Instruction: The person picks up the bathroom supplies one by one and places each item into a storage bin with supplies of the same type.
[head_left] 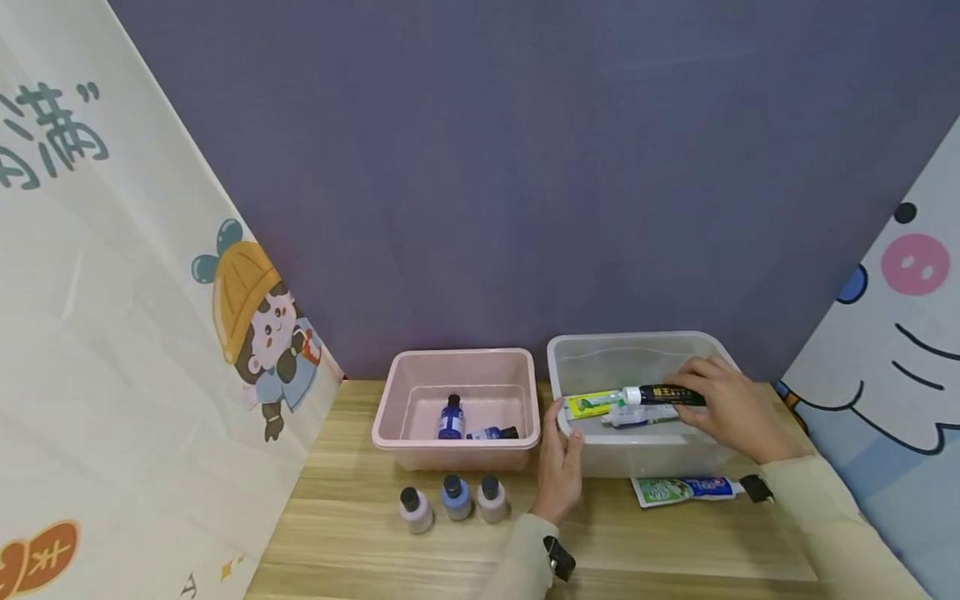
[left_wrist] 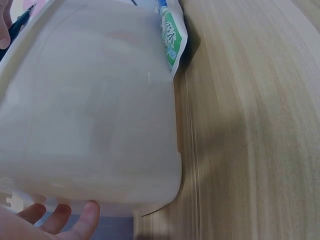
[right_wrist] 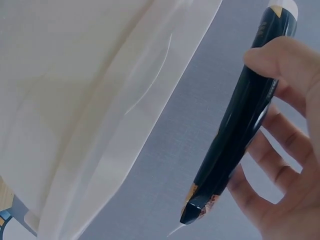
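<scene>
My right hand (head_left: pixel 723 404) pinches a black tube with a white cap (head_left: pixel 663 395) over the clear bin (head_left: pixel 637 462). In the right wrist view the thumb and fingers hold the black tube (right_wrist: pixel 240 115) beside the bin's rim. Below it in the bin lie a yellow-green tube (head_left: pixel 592 405) and a white tube (head_left: pixel 637 415). My left hand (head_left: pixel 558 475) rests on the bin's front left corner, and the left wrist view shows its fingertips against the bin wall (left_wrist: pixel 100 100). A green and blue tube (head_left: pixel 678 490) lies on the table before the bin.
A pink bin (head_left: pixel 457 457) stands left of the clear one, with two dark blue bottles (head_left: pixel 451 421) inside. Three small black-capped bottles, two pale (head_left: pixel 417 512) and one blue (head_left: pixel 456 500), stand in front of it. A dark cloth wall (head_left: pixel 480 183) rises behind.
</scene>
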